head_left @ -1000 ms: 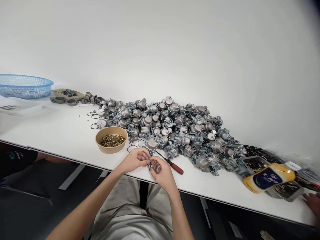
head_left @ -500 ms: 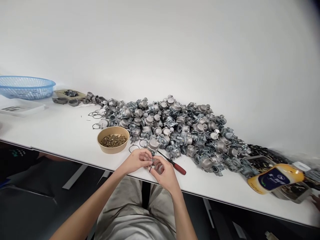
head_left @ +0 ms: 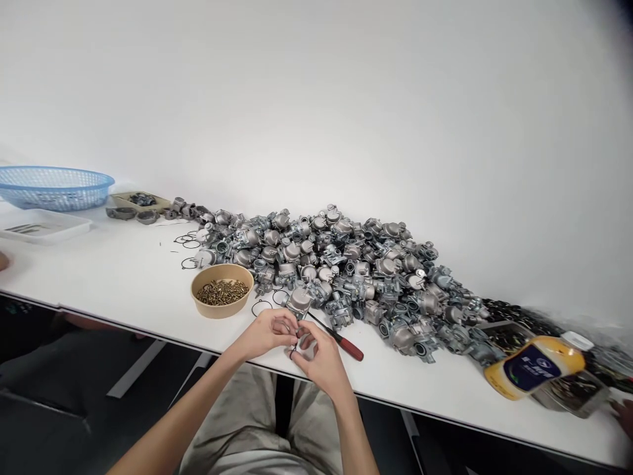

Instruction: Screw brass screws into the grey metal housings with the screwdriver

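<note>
L hand point(head_left: 271, 333) & R hand point(head_left: 320, 356) are finger-pinching a thin blk ring point(head_left: 291, 354) nr. red-handled tool point(head_left: 351, 348) & metal-pts. pile point(head_left: 327, 274).

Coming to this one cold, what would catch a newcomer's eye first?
Most likely the big heap of grey metal parts, spread across the middle of the white table. Then colour pulls the eye: the yellow bottle at the right and the blue basket at the far left.
</note>
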`<state>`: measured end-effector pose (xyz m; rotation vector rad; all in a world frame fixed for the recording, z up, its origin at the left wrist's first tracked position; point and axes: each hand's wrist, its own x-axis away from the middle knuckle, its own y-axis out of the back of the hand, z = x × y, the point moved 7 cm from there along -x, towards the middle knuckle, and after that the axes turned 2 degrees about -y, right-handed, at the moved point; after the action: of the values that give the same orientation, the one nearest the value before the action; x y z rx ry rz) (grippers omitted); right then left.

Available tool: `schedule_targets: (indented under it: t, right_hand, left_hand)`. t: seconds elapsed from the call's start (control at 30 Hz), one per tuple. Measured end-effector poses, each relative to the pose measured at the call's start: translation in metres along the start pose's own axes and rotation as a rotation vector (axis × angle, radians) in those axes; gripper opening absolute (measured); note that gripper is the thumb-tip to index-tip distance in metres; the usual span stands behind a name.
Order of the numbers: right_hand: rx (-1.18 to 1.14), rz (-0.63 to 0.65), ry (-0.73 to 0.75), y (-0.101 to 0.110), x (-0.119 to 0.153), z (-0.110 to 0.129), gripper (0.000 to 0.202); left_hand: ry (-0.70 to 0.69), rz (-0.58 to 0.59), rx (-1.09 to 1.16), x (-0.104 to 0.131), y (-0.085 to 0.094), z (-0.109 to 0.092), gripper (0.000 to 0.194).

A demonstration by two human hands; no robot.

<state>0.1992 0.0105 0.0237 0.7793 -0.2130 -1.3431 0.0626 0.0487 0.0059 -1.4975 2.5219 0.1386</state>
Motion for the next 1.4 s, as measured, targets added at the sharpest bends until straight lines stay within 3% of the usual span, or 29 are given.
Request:
schedule_targets:
  t: [0.17,0.5,0.8,1.1,1.4]
  right_hand:
    - [0.049,0.004,0.059,-0.002,0.001,-0.001,0.050]
    - [-0.009,-0.014,0.032,0.002,0.003,0.001,0.039]
    - [-0.102,-0.013,0.066,0.003,0.004,0.003,0.043]
    - [-0.195,0.002,-0.016,0.002,0.004,-0.007,0.041]
    - [-0.305,-0.010,-0.049,0.004,0.003,-0.014,0.037]
  left_hand:
    - [-0.025,0.019,0.010,-0.001,-0.002,0.001,0.026]
    - [-0.030,0.025,-0.074,-0.001,-0.004,0.004,0.025]
    - [-0.022,0.084,-0.191,0.003,-0.013,-0.006,0.031]
    - [-0.074,0.053,-0.287,0.001,-0.011,-0.007,0.015]
    - [-0.006,-0.027,-0.260,0.000,-0.004,0.002,0.013]
